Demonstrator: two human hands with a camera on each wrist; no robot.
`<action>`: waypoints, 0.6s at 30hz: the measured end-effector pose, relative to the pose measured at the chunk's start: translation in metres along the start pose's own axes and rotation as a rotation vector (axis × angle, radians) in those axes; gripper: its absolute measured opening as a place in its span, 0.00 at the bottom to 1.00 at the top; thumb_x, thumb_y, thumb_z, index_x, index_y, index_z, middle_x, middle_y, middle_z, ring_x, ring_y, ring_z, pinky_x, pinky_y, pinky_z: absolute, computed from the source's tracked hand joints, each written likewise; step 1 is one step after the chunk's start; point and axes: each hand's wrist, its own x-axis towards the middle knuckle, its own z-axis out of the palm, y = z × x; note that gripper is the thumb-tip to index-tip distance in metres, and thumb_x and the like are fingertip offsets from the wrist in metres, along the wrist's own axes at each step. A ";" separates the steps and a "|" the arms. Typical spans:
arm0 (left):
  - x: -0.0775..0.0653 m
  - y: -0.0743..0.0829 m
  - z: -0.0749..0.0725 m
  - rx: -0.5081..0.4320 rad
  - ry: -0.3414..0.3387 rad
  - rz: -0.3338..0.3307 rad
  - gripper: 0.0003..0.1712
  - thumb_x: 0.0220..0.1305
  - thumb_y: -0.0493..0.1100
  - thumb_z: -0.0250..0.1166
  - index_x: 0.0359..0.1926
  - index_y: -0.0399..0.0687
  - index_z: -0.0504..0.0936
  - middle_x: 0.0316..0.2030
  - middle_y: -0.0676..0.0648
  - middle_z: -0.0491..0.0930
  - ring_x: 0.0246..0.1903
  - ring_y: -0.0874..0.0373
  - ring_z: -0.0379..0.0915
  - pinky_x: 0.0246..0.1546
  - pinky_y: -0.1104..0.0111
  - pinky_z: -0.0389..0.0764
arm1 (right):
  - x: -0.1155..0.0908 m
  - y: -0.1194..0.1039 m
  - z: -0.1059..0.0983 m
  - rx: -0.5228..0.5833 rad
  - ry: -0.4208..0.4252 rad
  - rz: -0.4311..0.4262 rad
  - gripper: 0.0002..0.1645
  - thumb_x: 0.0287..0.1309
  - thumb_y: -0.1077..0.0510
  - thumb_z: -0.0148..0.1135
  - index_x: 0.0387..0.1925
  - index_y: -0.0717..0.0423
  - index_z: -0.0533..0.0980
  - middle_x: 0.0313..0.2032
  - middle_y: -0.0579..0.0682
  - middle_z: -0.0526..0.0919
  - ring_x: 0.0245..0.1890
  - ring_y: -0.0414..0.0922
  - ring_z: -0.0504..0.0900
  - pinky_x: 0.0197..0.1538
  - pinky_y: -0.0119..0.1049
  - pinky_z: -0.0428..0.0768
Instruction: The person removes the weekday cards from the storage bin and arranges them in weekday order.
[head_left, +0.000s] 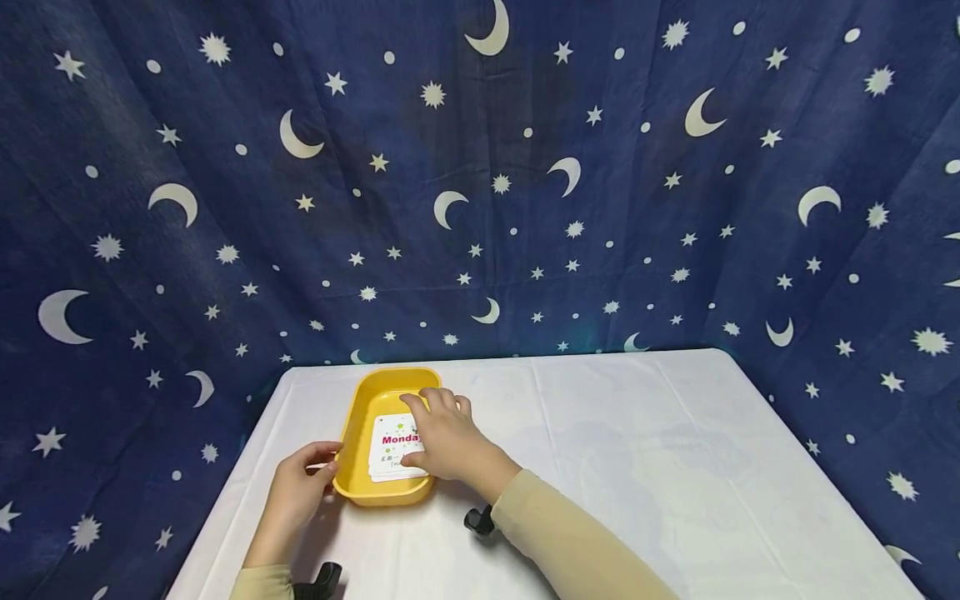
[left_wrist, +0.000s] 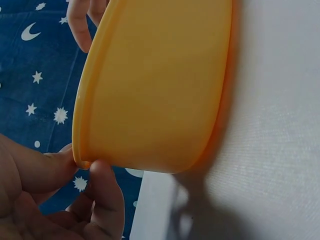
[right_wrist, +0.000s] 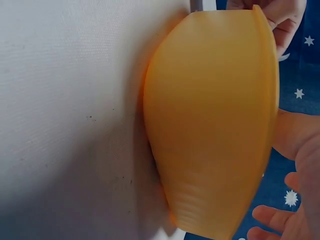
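Note:
A yellow plastic bin [head_left: 352,425] stands near the left side of the table, and a small stack of white cards [head_left: 388,471] lies in it. "Monday" is printed in red on the top card. My left hand [head_left: 296,487] pinches the bin's rim at its left side, thumb and finger on either side of the edge in the left wrist view. Over the bin's right side reaches my right hand [head_left: 450,437], fingers spread above the cards and partly covering them. Its thumb overlaps the top card in the head view.
A white cloth covers the table [head_left: 637,467]. Behind and beside it hangs a dark blue curtain [head_left: 525,250] with moons and stars. Black wrist mounts [head_left: 478,522] are worn below both hands.

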 end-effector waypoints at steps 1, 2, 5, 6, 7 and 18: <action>0.000 0.000 0.000 0.005 0.002 0.000 0.17 0.74 0.28 0.63 0.61 0.32 0.83 0.53 0.29 0.83 0.38 0.52 0.83 0.30 0.69 0.87 | 0.001 -0.001 0.001 -0.004 -0.001 -0.005 0.62 0.58 0.29 0.76 0.83 0.40 0.55 0.76 0.52 0.66 0.76 0.53 0.63 0.76 0.57 0.63; 0.000 0.000 0.000 0.003 0.001 0.002 0.17 0.73 0.28 0.64 0.61 0.32 0.84 0.52 0.30 0.83 0.38 0.52 0.83 0.30 0.69 0.86 | 0.003 -0.001 0.002 -0.011 -0.001 -0.009 0.63 0.57 0.29 0.76 0.84 0.40 0.54 0.76 0.52 0.66 0.76 0.53 0.63 0.76 0.57 0.63; 0.000 0.000 -0.002 -0.003 0.003 0.007 0.17 0.73 0.28 0.65 0.59 0.31 0.84 0.49 0.31 0.84 0.36 0.53 0.82 0.29 0.69 0.86 | 0.007 -0.003 0.004 -0.030 -0.001 -0.022 0.65 0.57 0.29 0.77 0.84 0.41 0.53 0.75 0.52 0.67 0.75 0.52 0.64 0.78 0.57 0.63; 0.001 -0.001 -0.001 -0.008 0.001 0.006 0.16 0.72 0.28 0.65 0.59 0.31 0.84 0.48 0.31 0.84 0.35 0.54 0.81 0.28 0.68 0.86 | 0.008 -0.003 0.005 -0.040 -0.001 -0.024 0.65 0.56 0.28 0.77 0.84 0.41 0.53 0.74 0.52 0.67 0.75 0.52 0.64 0.78 0.57 0.63; 0.001 -0.001 -0.001 -0.014 0.000 0.003 0.16 0.72 0.28 0.65 0.59 0.31 0.84 0.47 0.32 0.84 0.34 0.54 0.81 0.28 0.68 0.86 | 0.010 -0.003 0.006 -0.049 -0.002 -0.027 0.65 0.56 0.28 0.77 0.84 0.42 0.53 0.74 0.52 0.67 0.75 0.52 0.64 0.78 0.57 0.63; 0.006 -0.004 0.001 -0.047 -0.005 -0.041 0.16 0.72 0.27 0.65 0.58 0.31 0.83 0.43 0.38 0.81 0.28 0.57 0.78 0.26 0.66 0.87 | 0.025 -0.016 0.009 -0.109 -0.046 -0.045 0.65 0.55 0.26 0.76 0.84 0.38 0.53 0.76 0.51 0.66 0.76 0.51 0.64 0.76 0.54 0.66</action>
